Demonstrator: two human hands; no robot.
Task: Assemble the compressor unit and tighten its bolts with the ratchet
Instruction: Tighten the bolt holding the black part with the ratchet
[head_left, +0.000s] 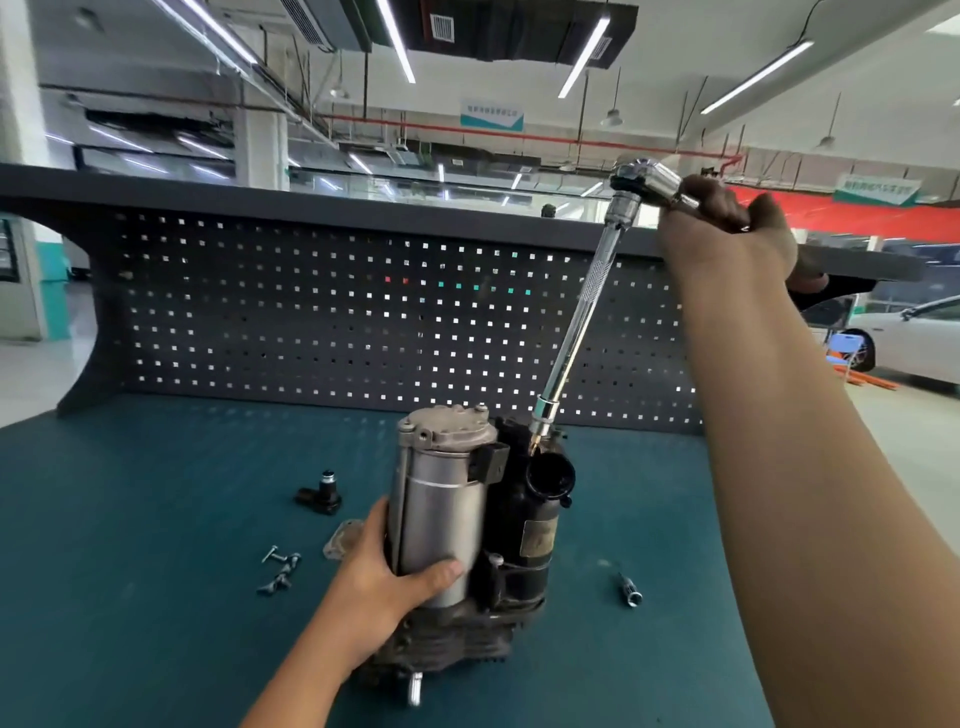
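The compressor unit (467, 519) stands upright on the teal bench top (156, 545), a silver cylinder beside a black motor body. My left hand (387, 577) grips the silver cylinder low down, thumb across its front. My right hand (727, 228) is raised high and grips the handle of the chrome ratchet (644, 179). A long extension bar (582, 312) slants down from the ratchet head to a socket (543, 418) at the top of the black body.
Loose bolts (280, 569) and a flat metal plate (340, 540) lie left of the unit. A small black fitting (319, 496) sits further back. A spare socket bit (629, 590) lies on the right. A dark pegboard (363, 312) walls the back of the bench.
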